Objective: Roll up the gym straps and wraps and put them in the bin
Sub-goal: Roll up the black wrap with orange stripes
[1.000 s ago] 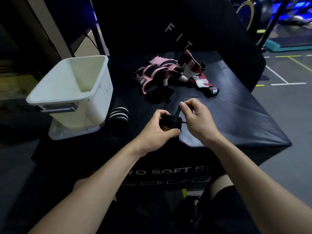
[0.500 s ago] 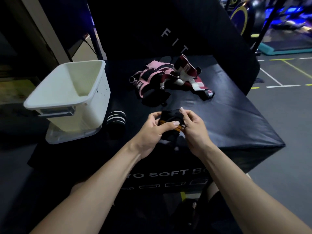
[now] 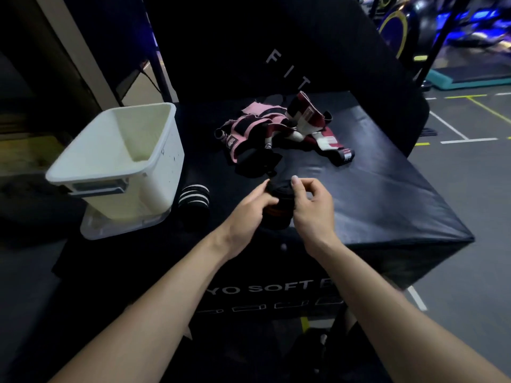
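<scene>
Both hands met over the near part of the black soft plyo box, which served as the worktop. Between them sat a rolled black wrap with an orange stripe, held just above the padded top. The left hand had its fingers curled against the roll's left side, and the right hand pinched it from the right, forefinger and thumb bent over the roll's top edge.

The white plastic bin stood well to the left of the held roll, resting on a clear lid at the box's left edge. A rolled black wrap with white stripes lay just beside the bin's right wall, between the bin and the hands. Beyond the held roll, toward the far side of the box, a loose heap of pink and black straps touched a tangle of maroon and white wraps, all unrolled.
</scene>
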